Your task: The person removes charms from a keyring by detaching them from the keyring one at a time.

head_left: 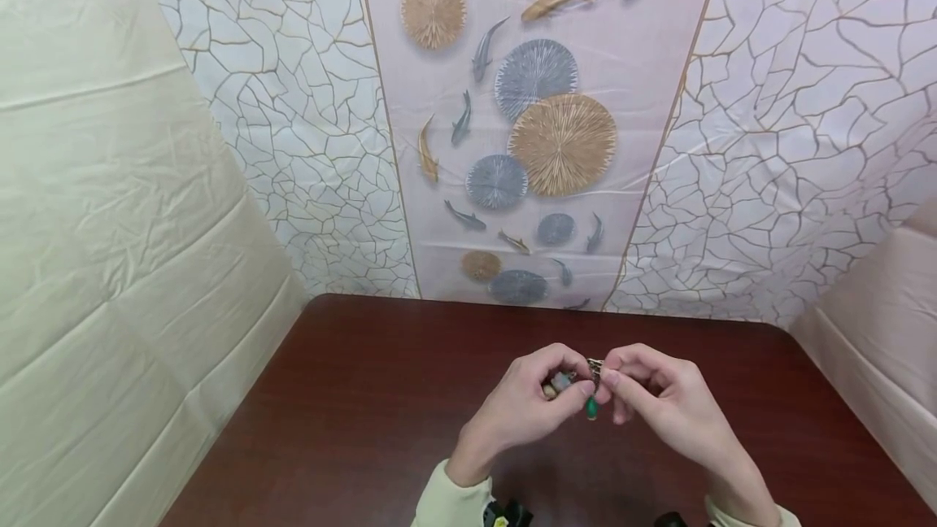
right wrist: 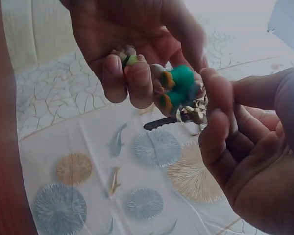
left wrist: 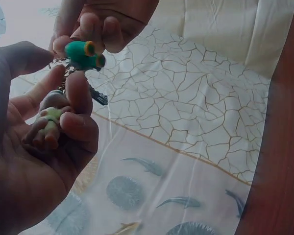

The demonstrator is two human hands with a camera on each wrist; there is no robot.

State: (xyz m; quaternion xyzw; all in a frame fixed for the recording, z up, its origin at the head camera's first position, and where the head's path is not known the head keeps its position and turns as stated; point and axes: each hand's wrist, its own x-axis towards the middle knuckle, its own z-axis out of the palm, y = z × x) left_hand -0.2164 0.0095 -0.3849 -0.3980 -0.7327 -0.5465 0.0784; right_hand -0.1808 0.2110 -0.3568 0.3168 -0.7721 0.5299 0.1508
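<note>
Above the table, my left hand (head_left: 523, 397) curls its fingers round a small figurine charm (left wrist: 51, 120) with a light-green body. Its thumb and index finger meet at the metal links beside the right hand. My right hand (head_left: 666, 401) pinches the gold-coloured metal chain (right wrist: 193, 115) of the keychain, its fingertips almost touching the left ones. Between the hands hangs a green charm (right wrist: 182, 81) with orange ends. A dark key (right wrist: 160, 123) sticks out below it. Fingers partly hide the ring and links, so how they join cannot be made out.
A dark red-brown table (head_left: 351, 405) lies under both hands. Behind it hangs a patterned cloth (head_left: 512, 210) with fish and round motifs. A cream cloth (head_left: 110, 226) hangs at the left, another pale cloth (head_left: 878, 332) at the right.
</note>
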